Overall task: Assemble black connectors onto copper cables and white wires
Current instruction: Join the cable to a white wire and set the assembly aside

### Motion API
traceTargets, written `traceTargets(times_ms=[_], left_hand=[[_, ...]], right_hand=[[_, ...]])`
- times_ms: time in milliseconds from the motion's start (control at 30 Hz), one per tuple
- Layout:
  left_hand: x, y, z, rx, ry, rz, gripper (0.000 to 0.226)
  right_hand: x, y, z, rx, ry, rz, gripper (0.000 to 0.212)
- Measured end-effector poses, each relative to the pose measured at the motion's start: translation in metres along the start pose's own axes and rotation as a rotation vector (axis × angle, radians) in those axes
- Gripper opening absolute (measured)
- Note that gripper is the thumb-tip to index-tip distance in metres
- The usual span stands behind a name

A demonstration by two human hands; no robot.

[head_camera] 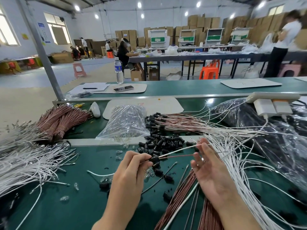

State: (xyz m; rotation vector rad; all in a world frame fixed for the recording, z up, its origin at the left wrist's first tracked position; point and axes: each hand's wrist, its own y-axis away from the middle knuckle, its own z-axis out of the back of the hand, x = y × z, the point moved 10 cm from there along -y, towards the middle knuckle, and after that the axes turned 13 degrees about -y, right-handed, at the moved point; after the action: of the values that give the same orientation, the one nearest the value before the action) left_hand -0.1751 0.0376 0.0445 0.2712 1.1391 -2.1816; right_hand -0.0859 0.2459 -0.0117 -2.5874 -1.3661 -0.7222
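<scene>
Pinching a black connector (154,159) in the left hand (131,168) above the worktop (83,196), steadying its white wire (179,151) and copper cable (179,156) against the straight, unclenched fingers of the right hand (211,170). Probably risking either lead backing out half-seated, without gripping their far ends. Leaving the pile of loose connectors (162,141) just beyond untouched.

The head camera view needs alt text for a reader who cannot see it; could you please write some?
A person's left hand pinches a black connector with a white wire and a copper cable running from it to the fingers of the open right hand. Around them on the green workbench lie loose black connectors, white wire bundles and a clear bag.
</scene>
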Motion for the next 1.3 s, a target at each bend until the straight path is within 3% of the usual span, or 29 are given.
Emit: traceTargets(times_ms=[567, 800, 867, 967, 1033, 1100, 1133, 1233, 1300], left_hand=[[0.035, -0.002, 0.024, -0.110, -0.036, 0.162, 0.022], [0.046, -0.002, 0.027, -0.124, 0.003, 0.216, 0.013], [0.053, 0.000, 0.029, -0.163, 0.121, 0.311, 0.010], [0.067, 0.006, 0.025, -0.224, 0.332, 0.503, 0.015], [0.071, 0.009, 0.025, -0.265, 0.411, 0.561, 0.017], [0.066, 0.011, 0.027, -0.284, 0.442, 0.566, 0.017], [0.059, 0.010, 0.026, -0.270, 0.448, 0.536, 0.016], [0.021, 0.003, 0.014, -0.131, 0.330, 0.315, 0.014], [-0.002, 0.002, 0.001, -0.015, 0.211, 0.168, 0.012]], right_hand=[[0.055, -0.002, 0.021, -0.084, -0.048, 0.246, 0.016], [0.074, 0.000, 0.036, -0.141, -0.243, 0.343, 0.019], [0.074, -0.001, 0.034, -0.131, -0.188, 0.357, 0.025], [0.075, 0.005, 0.033, -0.220, 0.126, 0.457, 0.070], [0.081, 0.024, 0.016, -0.313, 0.520, 0.666, 0.061], [0.061, 0.038, -0.023, -0.120, 0.792, 0.781, 0.026], [0.039, 0.037, -0.039, 0.025, 0.837, 0.681, 0.017], [-0.036, 0.035, -0.060, 0.348, 0.874, 0.233, 0.037], [-0.050, 0.034, -0.059, 0.359, 0.821, 0.162, 0.034]])
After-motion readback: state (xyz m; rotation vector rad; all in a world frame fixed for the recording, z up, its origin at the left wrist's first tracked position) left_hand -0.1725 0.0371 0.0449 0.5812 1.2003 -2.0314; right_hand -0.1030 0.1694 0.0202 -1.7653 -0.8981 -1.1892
